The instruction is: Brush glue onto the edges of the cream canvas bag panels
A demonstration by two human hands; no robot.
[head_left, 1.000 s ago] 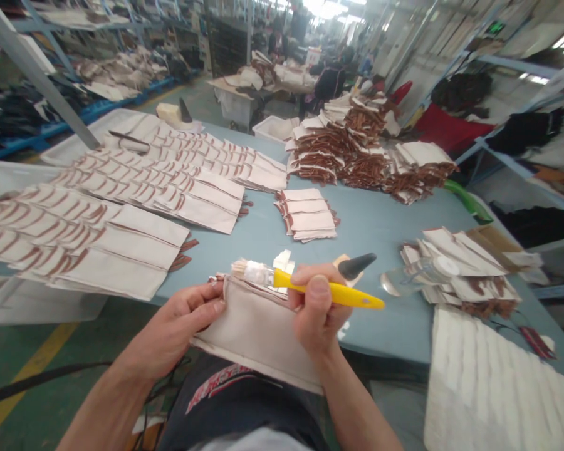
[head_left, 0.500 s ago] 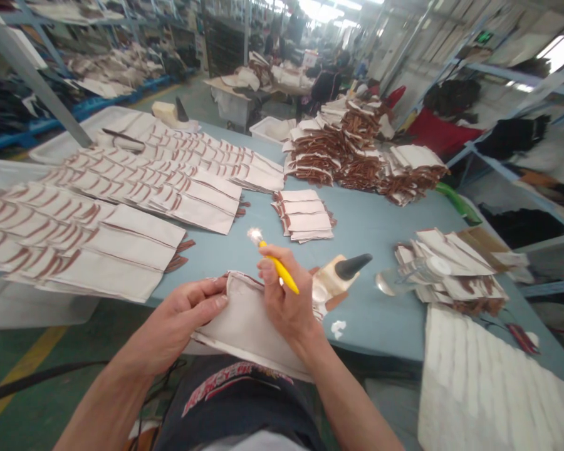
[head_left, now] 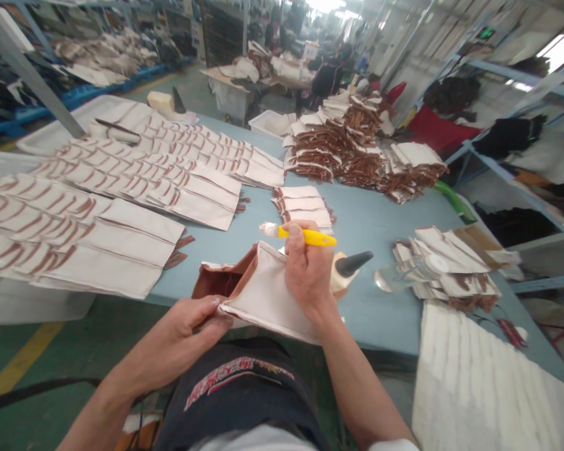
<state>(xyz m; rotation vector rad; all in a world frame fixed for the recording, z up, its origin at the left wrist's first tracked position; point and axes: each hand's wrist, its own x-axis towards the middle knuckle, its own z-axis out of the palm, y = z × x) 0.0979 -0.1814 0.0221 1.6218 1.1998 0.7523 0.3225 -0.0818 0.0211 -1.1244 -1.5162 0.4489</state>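
My left hand pinches the near left corner of a cream fabric piece with brown trim, held at the front edge of the blue table. The piece's left flap is lifted, showing its brown inside. My right hand rests on the same piece and grips a yellow-handled brush, its pale bristles pointing left. A glue bottle with a black cone tip lies just right of my right hand.
Rows of overlapped cream pieces cover the table's left. A small stack lies in the middle, tall brown-edged piles at the back, another pile on the right, and white fabric at the near right. People work at far tables.
The fabric piece has been opened, its left flap now lifted to show the brown inside. The brush swung from pointing away to lying level, bristles to the left.
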